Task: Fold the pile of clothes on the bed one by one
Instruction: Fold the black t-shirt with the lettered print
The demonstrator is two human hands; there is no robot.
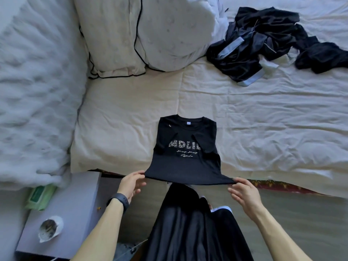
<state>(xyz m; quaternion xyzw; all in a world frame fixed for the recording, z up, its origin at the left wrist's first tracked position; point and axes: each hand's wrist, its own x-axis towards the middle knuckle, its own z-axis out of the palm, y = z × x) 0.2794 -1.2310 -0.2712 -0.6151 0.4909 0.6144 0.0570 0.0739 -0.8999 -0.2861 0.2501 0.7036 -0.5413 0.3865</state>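
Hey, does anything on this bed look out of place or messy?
Only the dark clothes pile, a crumpled tangle at the far right of the bed. The black T-shirt lies straight, sleeves folded in, its hem pinched by the left hand and right hand. Nothing looks spilled or torn.

Soft daylight, faint shadows (wide-angle warping, blurred edges).

Black t-shirt (186, 164), leopard-print lettering (185, 146), white script (186, 153). Beyond grip: cream bedsheet (263, 129), black clothes pile (254, 44) with light-blue bands (230, 47), white pillow (113, 34) with black piping (138, 34). Below grip: black wristband (120, 199).
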